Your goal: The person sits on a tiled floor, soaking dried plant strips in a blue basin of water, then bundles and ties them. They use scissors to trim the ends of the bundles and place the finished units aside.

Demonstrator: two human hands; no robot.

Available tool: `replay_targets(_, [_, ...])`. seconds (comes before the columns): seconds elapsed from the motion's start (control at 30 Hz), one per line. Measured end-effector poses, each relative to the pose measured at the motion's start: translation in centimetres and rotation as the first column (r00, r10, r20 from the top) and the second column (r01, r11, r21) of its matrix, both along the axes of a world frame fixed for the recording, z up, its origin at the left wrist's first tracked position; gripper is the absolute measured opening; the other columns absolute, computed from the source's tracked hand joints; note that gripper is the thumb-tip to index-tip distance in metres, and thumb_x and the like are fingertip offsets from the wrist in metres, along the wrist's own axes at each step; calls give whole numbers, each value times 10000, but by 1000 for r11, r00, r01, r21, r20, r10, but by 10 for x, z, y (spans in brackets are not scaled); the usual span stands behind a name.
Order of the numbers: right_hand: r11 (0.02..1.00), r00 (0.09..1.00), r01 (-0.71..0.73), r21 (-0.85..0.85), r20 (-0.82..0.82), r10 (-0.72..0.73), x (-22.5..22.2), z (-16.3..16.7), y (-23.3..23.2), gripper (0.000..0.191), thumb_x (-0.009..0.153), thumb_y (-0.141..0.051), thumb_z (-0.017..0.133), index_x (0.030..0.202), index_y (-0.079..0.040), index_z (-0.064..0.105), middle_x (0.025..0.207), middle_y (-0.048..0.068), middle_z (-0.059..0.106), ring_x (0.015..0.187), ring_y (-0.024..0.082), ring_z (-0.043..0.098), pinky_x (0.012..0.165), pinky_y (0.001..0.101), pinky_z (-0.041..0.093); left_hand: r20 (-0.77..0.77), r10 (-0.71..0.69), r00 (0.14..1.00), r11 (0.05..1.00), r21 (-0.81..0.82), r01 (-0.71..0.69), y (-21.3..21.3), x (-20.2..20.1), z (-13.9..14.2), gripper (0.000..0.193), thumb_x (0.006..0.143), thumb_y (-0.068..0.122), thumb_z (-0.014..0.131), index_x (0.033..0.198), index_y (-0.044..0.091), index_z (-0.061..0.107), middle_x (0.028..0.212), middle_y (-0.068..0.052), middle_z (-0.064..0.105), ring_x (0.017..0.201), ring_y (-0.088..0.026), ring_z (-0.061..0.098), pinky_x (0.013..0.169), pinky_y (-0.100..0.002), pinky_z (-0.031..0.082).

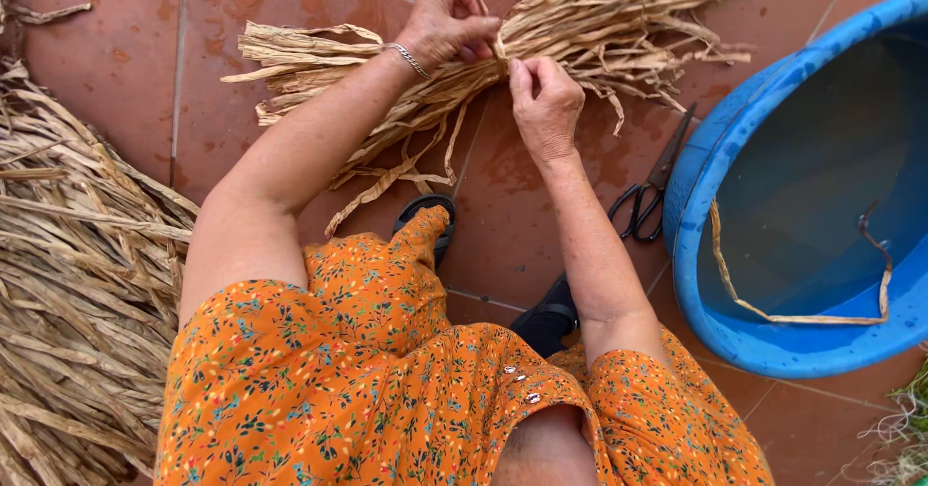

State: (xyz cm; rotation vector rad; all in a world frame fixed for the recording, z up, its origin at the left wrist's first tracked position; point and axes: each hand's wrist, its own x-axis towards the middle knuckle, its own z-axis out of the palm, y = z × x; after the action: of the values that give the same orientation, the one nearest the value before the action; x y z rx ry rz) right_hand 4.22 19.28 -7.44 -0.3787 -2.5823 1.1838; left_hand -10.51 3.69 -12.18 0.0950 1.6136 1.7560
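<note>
Though bunched, straw bundle point(580, 22) between grips.

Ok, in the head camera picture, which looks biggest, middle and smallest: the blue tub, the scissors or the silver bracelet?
1. Blue tub: biggest by far, though partly cut off by the picture edge.
2. Scissors: medium, lying on the tiles beside the tub.
3. Silver bracelet: smallest, a thin chain on the left wrist.

Both bare arms reach forward, the left hand point(447, 24) clenched with a bracelet at the wrist, the right hand point(543, 107) pinching just beside it.
</note>
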Motion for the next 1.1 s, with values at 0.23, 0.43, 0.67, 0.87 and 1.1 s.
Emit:
replay_targets(0.23, [933, 996, -87, -350, -54, 72, -16, 13, -13, 232, 927, -59, 814, 1125, -15, 700, 933, 45, 689, 807, 116, 700, 718, 242, 592, -122, -33, 992, 998, 48, 39, 10, 8, -1, 122, 918, 75, 808, 957, 3, 718, 840, -72, 770, 723, -95, 734, 636, -241, 622])
replay_targets(0.43, [991, 991, -131, 34, -26, 132, -12, 9, -6, 81, 977, -49, 773, 1041, -78, 732, 991, 35, 682, 871, 165, 692, 754, 311, 575, -293, -206, 934, 971, -180, 158, 6, 9, -7, 123, 907, 77, 733, 1023, 49, 766, 903, -49, 770, 749, -95, 723, 676, -255, 630])
replay_targets(0.67, [793, 943, 35, 608, -282, 175, -8, 9, -1, 134, 851, -133, 682, 971, -93, 636, 1161, 80, 642, 1140, 314, 601, 973, 452, 406, -526, -330, 784, 941, -253, 226, 7, 28, 0, 147, 901, 82, 733, 1037, 33, 759, 914, -98, 766, 819, -117, 698, 774, -302, 577])
replay_targets(0.87, [979, 979, 189, -83, 98, -181, -7, 9, -10, 170, 891, -142, 726, 1018, -81, 632, 877, 66, 692, 862, 237, 681, 810, 376, 532, -501, -288, 816, 940, -309, 143, 6, 45, 26, 348, 813, 38, 718, 1125, 36, 565, 867, -120, 717, 754, -198, 686, 706, -344, 576])
replay_targets(1.1, [996, 993, 84, -12, -86, -85, -12, 7, -11, 141, 892, -130, 761, 1026, -89, 748, 973, 82, 724, 943, 275, 681, 859, 396, 549, -858, -319, 402, 929, -367, -44, 10, 51, 42, 262, 836, -9, 641, 1069, 87, 570, 916, -111, 680, 886, -333, 680, 746, -438, 547])
